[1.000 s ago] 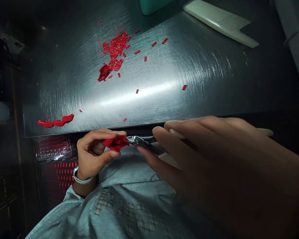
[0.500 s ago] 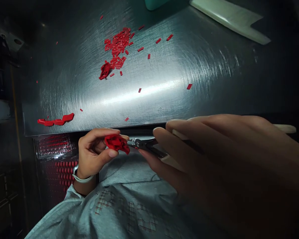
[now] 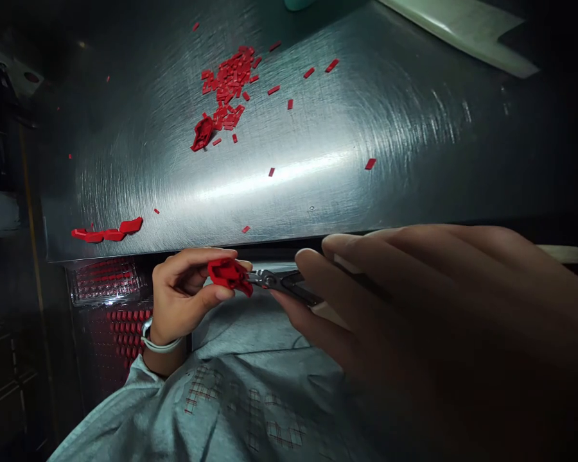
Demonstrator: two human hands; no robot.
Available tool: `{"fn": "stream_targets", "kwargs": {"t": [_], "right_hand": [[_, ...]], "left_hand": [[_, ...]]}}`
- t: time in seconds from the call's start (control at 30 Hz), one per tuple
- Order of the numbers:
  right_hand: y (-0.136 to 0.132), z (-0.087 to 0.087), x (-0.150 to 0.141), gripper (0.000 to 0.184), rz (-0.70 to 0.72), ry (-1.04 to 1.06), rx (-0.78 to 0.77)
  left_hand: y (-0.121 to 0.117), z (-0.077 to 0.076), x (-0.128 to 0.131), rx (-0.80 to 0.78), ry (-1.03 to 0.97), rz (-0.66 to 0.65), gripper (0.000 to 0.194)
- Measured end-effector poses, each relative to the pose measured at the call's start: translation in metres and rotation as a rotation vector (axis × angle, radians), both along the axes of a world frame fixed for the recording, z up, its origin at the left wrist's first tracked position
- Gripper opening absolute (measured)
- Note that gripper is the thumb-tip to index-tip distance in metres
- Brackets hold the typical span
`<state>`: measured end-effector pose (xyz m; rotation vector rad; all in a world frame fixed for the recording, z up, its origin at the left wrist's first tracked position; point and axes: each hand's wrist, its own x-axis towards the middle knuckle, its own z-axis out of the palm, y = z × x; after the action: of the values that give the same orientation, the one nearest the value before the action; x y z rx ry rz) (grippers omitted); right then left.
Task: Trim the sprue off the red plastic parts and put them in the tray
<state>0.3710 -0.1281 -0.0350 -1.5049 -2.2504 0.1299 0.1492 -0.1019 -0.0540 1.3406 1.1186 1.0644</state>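
Between the thumb and fingers of my left hand is a small hollow red plastic part, held just below the table's front edge. My right hand is wrapped round a pair of nippers with dark jaws and pale handles. The nipper tips touch the right end of the red part; whether the jaws are closed there I cannot tell. A row of similar red parts lies at the table's front left. Another hollow red part rests against a pile of small red offcuts.
The brushed metal table has more red bits scattered over it. A pale curved piece with a notched end lies at the back right, near a green container. Below the front left edge are clear trays of red parts.
My left hand has tilted the red part and shifted slightly right with it. The nippers stay at its right end. The table view has slid a little upward.
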Motion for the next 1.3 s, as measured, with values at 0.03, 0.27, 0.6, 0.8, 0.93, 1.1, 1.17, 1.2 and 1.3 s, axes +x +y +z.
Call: {"fn": "stream_targets", "kwargs": {"t": [0.03, 0.27, 0.6, 0.8, 0.93, 1.1, 1.17, 1.2, 1.3], "right_hand": [[0.000, 0.001, 0.000, 0.040, -0.010, 0.004, -0.005], [-0.002, 0.002, 0.004, 0.030, 0.039, 0.027, 0.008], [-0.004, 0.000, 0.001, 0.032, 0.008, 0.018, -0.012], [-0.006, 0.003, -0.003, 0.028, -0.036, 0.066, -0.019], [-0.006, 0.007, -0.005, 0.031, -0.046, 0.044, -0.002], [-0.005, 0.008, -0.003, 0.028, -0.052, 0.036, 0.022], [-0.006, 0.006, -0.001, 0.026, -0.065, 0.035, 0.010], [-0.006, 0.005, 0.000, 0.025, -0.075, 0.037, 0.006], [-0.006, 0.000, 0.001, 0.024, -0.103, 0.065, -0.020]], "left_hand": [[0.000, 0.000, 0.001, 0.002, -0.010, -0.001, 0.028], [0.001, 0.000, 0.001, -0.001, -0.016, -0.036, 0.026], [0.001, -0.001, 0.003, -0.016, -0.050, -0.042, 0.025], [-0.002, -0.007, 0.005, 0.000, -0.137, -0.045, 0.025], [-0.004, -0.009, 0.006, 0.030, -0.121, -0.043, 0.026], [-0.002, -0.010, 0.007, 0.059, -0.127, -0.009, 0.026], [-0.002, -0.011, 0.008, 0.063, -0.126, 0.006, 0.024], [-0.001, -0.011, 0.008, 0.062, -0.127, 0.014, 0.023], [-0.001, -0.011, 0.010, 0.039, -0.171, 0.002, 0.023]]}}
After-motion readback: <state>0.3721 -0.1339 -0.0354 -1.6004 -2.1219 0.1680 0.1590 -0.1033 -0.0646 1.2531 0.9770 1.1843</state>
